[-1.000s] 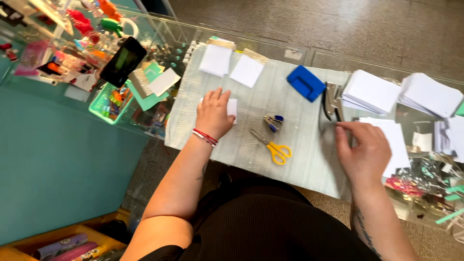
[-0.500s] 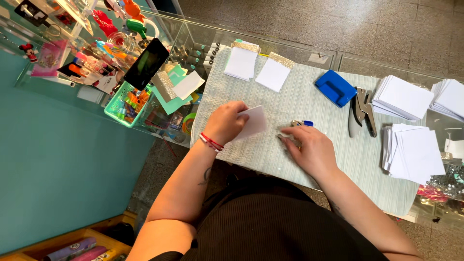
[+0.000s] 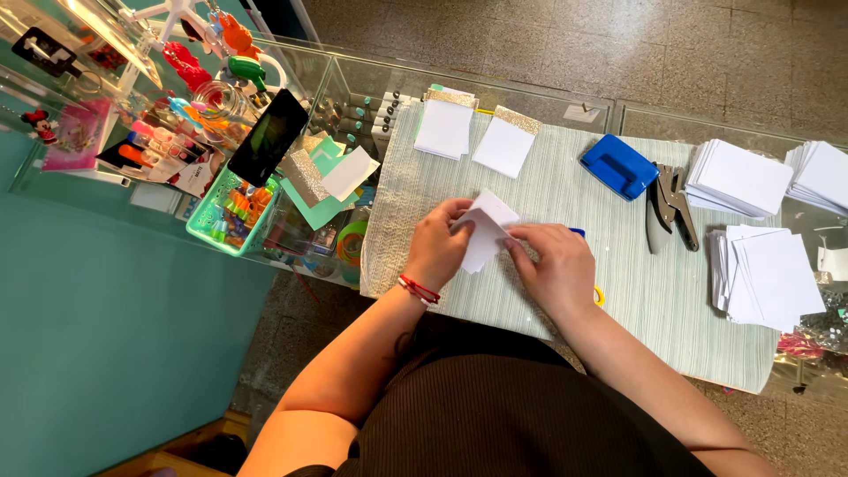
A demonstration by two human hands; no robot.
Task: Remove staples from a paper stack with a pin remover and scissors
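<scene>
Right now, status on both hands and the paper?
Left hand and right hand both pinching the white paper piece, held just above the striped mat. Scissors mostly hidden under right hand. Blue hole punch sits apart.

Both forearms reach forward and angle inward, bringing the 2 hands close together. The left hand (image 3: 437,247) is curled, fingers bent in a pinching grip, a red band at its wrist. The right hand (image 3: 552,265) lies palm down, fingertips pinched toward the left.
</scene>
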